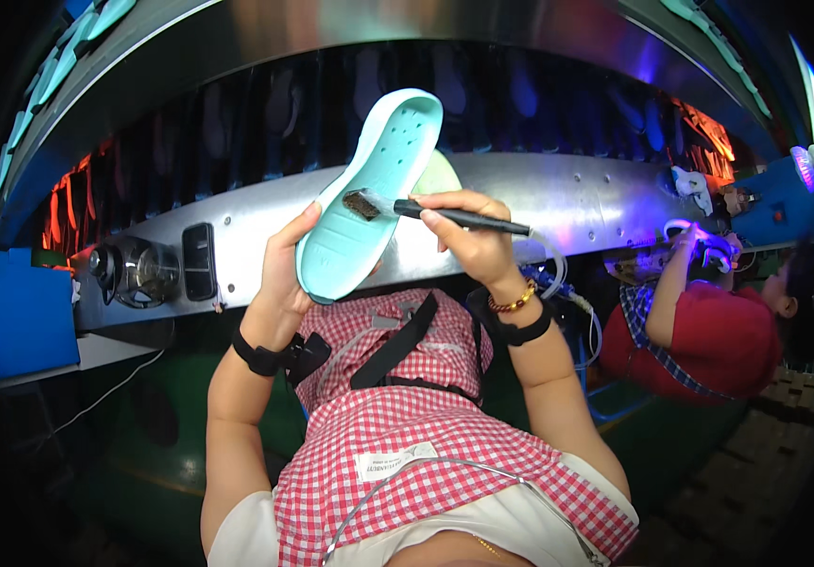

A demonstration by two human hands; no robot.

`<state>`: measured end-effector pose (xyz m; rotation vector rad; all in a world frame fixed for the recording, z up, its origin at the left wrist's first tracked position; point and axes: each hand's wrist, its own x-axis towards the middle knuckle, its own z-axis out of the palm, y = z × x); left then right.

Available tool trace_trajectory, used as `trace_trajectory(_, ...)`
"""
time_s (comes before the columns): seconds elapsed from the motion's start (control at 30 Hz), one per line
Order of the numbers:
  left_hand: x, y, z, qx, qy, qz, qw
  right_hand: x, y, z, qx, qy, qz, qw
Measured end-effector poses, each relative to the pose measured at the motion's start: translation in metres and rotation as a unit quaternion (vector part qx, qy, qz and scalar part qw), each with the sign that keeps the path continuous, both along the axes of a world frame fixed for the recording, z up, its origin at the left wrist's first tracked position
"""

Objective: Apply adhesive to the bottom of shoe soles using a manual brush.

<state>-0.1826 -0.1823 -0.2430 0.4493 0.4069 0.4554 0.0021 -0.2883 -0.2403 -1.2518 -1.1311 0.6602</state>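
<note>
Left hand (281, 262) grips a turquoise shoe sole (394, 161) by its near end; right hand (479, 238) grasps a black-handled brush (411, 207), bristles (362, 205) against the sole's inner face, above the tabletop (254, 217).

The sole (331, 253) is coloured pale turquoise, dotted with dark holes; the brush (468, 219) is finished in black, with brown bristles (362, 205). The apron (369, 416) is patterned in red-and-white gingham. Silver is shown by the surface (586, 200), blue by the box (24, 312), green by the floor (137, 463).

L hand (281, 269) gripping, R hand (485, 249) pinching
</note>
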Motion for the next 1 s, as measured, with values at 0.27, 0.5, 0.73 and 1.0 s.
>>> trace_trajectory(0.27, 0.006, -0.002, -0.01, 0.033, 0.009, -0.007, 0.999, -0.003, 0.01, -0.01, 0.106, -0.148, -0.15, 0.972)
trace_trajectory(0.5, -0.024, 0.016, 0.087, 0.192, 0.008, 0.112, 0.975, 0.038, -0.057, -0.014, 0.1, 0.302, -0.009, 0.948)
trace_trajectory(0.73, 0.036, 0.142, 0.186, 0.131, -0.171, 0.224, 0.951, 0.027, -0.045, -0.029, 0.031, 0.398, -0.016, 0.917)
trace_trajectory(1.0, 0.093, 0.138, 0.206, 0.229, -0.056, 0.195, 0.952, 0.045, -0.043, -0.059, 0.029, 0.425, -0.032, 0.904)
